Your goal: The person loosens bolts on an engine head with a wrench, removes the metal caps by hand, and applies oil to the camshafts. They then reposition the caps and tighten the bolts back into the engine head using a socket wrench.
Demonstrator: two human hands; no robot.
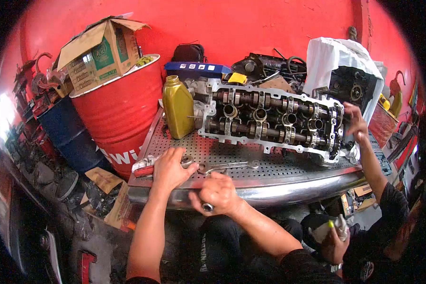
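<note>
My left hand (170, 169) rests at the left end of the perforated metal bench (232, 177), closed around something I cannot make out, beside a round metal part (187, 161) and a red-handled tool (144, 172). In front of the bench edge, my right hand (217, 195) is wrapped round a metal tool (208, 207) whose round end shows below the fist. A combination wrench (229, 165) lies on the bench between and beyond my hands. Behind it sits a cylinder head (274, 120) with its camshafts exposed.
A gold oil bottle (177, 109) stands left of the cylinder head. At the right, a co-worker's hand (356, 122) is by the head's end; their other hand (335, 244) holds a rag. A red drum (113, 118) bears a cardboard box (102, 54).
</note>
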